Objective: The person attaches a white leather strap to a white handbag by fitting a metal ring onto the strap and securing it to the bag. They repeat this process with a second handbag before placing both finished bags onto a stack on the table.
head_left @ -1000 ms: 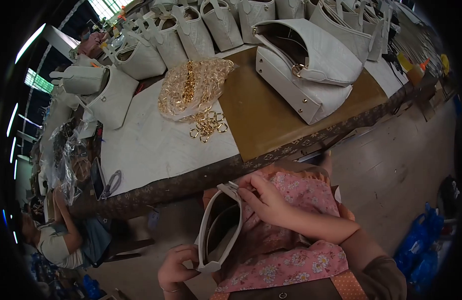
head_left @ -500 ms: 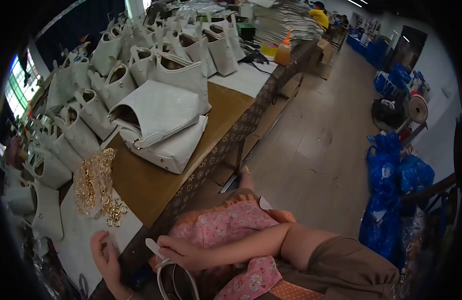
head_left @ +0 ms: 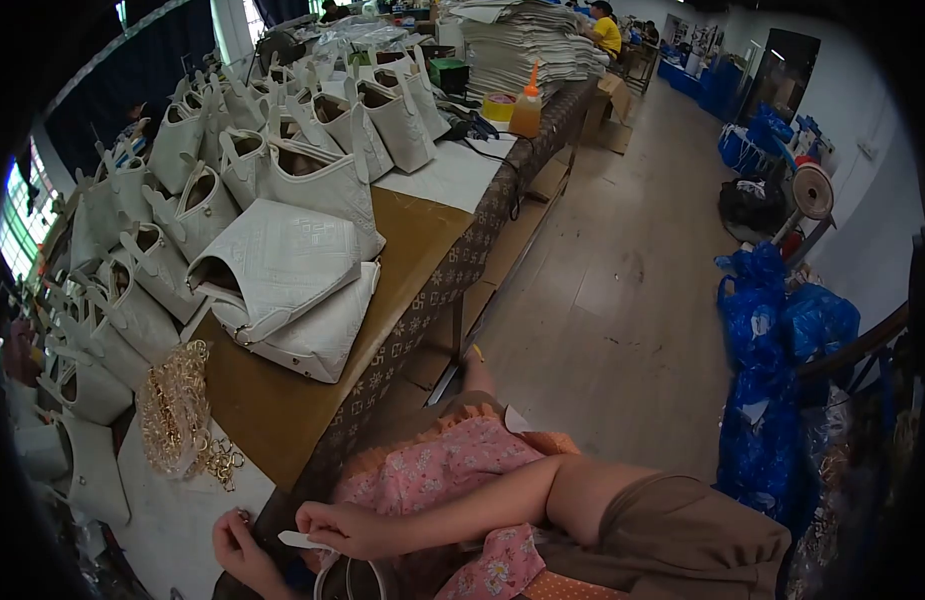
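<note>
My right hand (head_left: 344, 528) pinches a white strap (head_left: 304, 541) whose rounded end sticks out to the left. Below it, at the bottom edge, shows the rim of a bag (head_left: 386, 578) on my lap, mostly cut off. My left hand (head_left: 244, 552) is closed at the table's front edge, with something tiny at the fingertips that I cannot make out. Beyond it on the table lie a pile of gold chains (head_left: 174, 410) in clear plastic and several loose gold rings and clasps (head_left: 222, 462). Two white handbags (head_left: 292, 270) lie stacked on a brown sheet (head_left: 422, 215).
Rows of upright white handbags (head_left: 197, 205) fill the left of the table. Farther back are an orange-tipped bottle (head_left: 527, 108), yellow tape (head_left: 498, 106) and stacked sheets (head_left: 532, 45). Blue plastic bags (head_left: 757, 400) stand along the right wall. A person in yellow (head_left: 606, 35) sits far off.
My left hand has gone from spread fingers to closed ones, near the table edge. My right hand still holds the strap. The view has shifted, so the table appears lower and farther left.
</note>
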The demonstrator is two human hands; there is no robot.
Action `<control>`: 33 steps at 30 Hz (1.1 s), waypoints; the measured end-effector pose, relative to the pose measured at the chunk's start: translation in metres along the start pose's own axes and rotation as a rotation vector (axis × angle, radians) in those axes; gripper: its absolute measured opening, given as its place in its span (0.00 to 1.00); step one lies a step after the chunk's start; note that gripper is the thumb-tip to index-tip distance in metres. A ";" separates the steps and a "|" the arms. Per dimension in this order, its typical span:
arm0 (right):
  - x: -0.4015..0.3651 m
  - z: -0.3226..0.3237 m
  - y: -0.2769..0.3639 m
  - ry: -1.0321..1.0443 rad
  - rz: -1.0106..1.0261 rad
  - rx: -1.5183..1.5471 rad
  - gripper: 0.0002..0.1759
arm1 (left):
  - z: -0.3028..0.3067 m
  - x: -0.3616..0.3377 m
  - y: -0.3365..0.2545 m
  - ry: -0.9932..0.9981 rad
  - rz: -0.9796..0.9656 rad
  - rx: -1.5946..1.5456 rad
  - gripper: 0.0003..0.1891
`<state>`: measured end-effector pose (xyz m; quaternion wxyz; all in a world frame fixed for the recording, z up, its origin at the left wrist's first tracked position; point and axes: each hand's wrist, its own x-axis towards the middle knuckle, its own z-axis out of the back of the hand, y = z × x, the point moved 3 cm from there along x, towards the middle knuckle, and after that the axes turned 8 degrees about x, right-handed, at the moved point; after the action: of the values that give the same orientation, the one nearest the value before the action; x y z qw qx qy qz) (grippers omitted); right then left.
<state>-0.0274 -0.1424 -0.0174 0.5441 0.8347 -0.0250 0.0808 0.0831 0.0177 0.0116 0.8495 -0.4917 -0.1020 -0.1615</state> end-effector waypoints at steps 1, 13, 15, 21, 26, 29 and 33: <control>-0.001 0.000 -0.001 -0.002 -0.004 0.005 0.05 | -0.008 -0.012 -0.011 0.022 0.025 -0.055 0.07; -0.007 0.000 0.004 -0.053 0.089 -0.080 0.12 | -0.033 -0.063 -0.011 0.001 0.218 -0.568 0.06; -0.008 0.002 0.004 -0.061 -0.059 -0.005 0.17 | -0.033 -0.065 -0.013 0.090 0.159 -0.578 0.05; -0.012 0.008 0.016 -0.181 0.181 -0.265 0.10 | -0.029 -0.070 -0.017 0.168 0.203 -0.537 0.05; -0.011 0.011 0.016 -0.118 0.260 -0.243 0.08 | -0.026 -0.074 -0.025 0.232 0.272 -0.536 0.05; -0.012 0.010 0.021 -0.090 0.304 -0.265 0.07 | -0.028 -0.071 -0.021 0.286 0.248 -0.669 0.06; -0.013 0.012 0.020 -0.053 0.297 -0.278 0.05 | -0.029 -0.069 -0.018 0.385 0.171 -0.734 0.11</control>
<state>-0.0419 -0.1623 -0.0061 0.6354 0.7405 -0.1733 0.1339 0.0124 -0.0035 -0.0112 0.6320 -0.7292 0.1642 -0.2049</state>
